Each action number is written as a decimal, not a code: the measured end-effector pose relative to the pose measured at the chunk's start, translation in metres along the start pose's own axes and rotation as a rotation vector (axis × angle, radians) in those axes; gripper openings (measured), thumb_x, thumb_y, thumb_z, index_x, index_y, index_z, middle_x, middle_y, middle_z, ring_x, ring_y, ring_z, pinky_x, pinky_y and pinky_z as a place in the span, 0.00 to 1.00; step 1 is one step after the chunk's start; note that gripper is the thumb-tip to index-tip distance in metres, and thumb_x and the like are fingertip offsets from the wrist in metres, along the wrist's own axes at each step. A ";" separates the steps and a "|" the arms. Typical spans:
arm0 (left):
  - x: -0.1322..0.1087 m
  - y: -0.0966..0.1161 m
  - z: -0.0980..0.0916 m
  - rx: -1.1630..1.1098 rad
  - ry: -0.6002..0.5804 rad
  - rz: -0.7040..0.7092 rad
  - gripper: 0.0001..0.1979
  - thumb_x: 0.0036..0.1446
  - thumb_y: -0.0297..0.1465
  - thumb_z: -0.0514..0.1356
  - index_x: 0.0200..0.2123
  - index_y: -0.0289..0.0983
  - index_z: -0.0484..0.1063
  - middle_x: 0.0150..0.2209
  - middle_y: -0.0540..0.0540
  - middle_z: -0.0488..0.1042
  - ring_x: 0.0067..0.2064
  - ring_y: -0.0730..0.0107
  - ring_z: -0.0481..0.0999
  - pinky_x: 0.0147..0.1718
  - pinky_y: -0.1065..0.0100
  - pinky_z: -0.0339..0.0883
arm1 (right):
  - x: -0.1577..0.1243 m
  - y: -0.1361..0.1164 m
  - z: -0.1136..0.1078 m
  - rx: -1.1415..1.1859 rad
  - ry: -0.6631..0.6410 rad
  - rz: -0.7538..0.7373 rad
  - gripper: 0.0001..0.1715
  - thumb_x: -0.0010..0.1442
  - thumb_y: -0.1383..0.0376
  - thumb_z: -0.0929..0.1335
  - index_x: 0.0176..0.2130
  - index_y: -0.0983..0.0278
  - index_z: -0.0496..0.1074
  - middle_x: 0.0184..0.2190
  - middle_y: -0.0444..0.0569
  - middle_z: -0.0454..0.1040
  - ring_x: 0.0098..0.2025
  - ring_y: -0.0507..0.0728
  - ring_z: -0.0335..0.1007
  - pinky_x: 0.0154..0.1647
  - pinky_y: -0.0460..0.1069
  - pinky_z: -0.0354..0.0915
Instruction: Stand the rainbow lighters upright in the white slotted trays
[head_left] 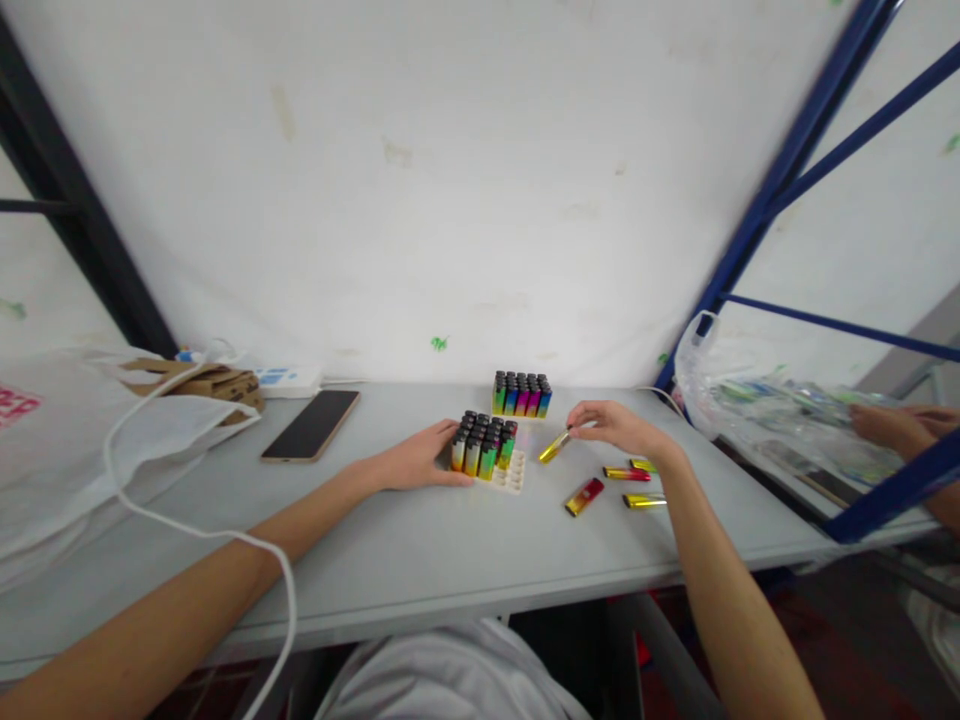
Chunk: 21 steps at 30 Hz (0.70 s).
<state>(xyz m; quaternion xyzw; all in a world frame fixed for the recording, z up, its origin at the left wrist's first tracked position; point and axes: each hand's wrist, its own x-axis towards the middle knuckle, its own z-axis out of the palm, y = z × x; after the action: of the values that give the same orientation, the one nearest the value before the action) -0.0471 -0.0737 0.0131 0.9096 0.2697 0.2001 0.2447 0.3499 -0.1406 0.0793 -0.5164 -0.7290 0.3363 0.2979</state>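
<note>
My left hand is curled round the left side of a white lighter tray, thumb at its front and fingers at its back. Upright lighters with black tops and bright metallic bodies fill most of this tray; bare slots show at its right. Between the fingertips of my right hand is a gold-yellow lighter, tilted just above or on the tabletop, which I cannot tell. Near that hand lie a red-and-yellow lighter, a red one and a yellow one, partly hidden by my forearm.
Against the wall stands a second full block of lighters. A phone, a cardboard piece and a white plastic bag lie left, with a white cable hanging in front. Right, beyond a blue frame, another person's hand shows.
</note>
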 end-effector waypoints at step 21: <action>0.000 0.001 0.000 -0.012 0.014 0.014 0.45 0.57 0.55 0.74 0.71 0.39 0.69 0.68 0.35 0.73 0.69 0.39 0.72 0.73 0.45 0.63 | 0.037 -0.041 0.072 0.567 0.195 -0.140 0.29 0.54 0.45 0.83 0.43 0.64 0.84 0.32 0.47 0.81 0.33 0.53 0.71 0.38 0.50 0.68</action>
<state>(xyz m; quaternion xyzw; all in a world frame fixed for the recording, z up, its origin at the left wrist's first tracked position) -0.0469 -0.0742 0.0135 0.9086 0.2637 0.2096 0.2470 0.2602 -0.1283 0.0721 -0.3909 -0.6081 0.4538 0.5210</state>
